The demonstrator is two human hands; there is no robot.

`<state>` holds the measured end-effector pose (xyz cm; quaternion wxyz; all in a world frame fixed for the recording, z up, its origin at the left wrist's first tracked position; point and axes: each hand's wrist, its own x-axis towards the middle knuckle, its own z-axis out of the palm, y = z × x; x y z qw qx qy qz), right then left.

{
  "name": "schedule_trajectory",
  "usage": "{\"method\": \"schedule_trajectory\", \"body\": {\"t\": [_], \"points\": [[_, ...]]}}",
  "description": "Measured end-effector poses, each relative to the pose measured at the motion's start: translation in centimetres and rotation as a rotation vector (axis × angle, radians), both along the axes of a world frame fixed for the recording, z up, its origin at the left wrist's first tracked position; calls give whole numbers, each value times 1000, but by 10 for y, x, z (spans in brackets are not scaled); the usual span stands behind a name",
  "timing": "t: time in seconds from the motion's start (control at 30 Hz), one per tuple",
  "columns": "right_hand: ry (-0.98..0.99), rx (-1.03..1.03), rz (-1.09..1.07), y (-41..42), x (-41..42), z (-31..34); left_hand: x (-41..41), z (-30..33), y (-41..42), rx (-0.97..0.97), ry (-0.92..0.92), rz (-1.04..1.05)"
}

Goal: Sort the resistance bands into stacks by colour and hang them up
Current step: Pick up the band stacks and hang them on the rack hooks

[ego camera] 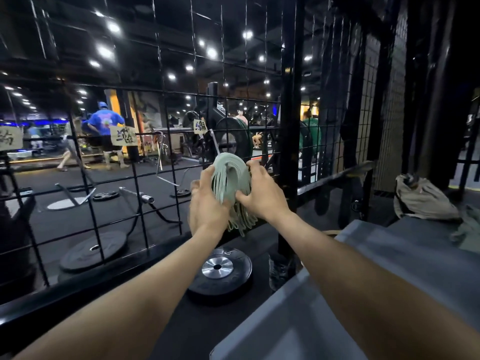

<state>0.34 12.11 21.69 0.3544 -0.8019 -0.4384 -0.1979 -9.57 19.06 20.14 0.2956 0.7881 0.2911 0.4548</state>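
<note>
Bands [230, 178] bunched between left hand [207, 206] and right hand [259, 190] fingers.

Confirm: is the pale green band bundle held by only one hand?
No. Both the left hand and the right hand grip the pale green resistance bands at the wire grid.

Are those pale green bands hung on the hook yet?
Seemingly yes: the green bands drape over the hook, ends dangling, with both hands on them.
</note>
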Motion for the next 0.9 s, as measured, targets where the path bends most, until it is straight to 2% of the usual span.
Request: {"method": "schedule_trajectory", "body": {"t": [0.17,0.33,0.47,0.67,0.8,0.9], "points": [[17,-26,-39,-3,-6,3,-4,-4,-1,-23,-61,-59],[-28,-4,-114,-15,-2,11,7,-22,-11,-93,-285,-116],[70,87,-10,-6,-2,-5,18,-26,-9,-145,-343,-191],[143,135,66,-5,1,-12,5,-33,2,-74,-202,-353],[224,90,80,-16,-4,-18,0,-23,-2,42,-45,-178],[251,50,44,-26,-8,-21,-7,-24,-10,140,-38,-121]]}}
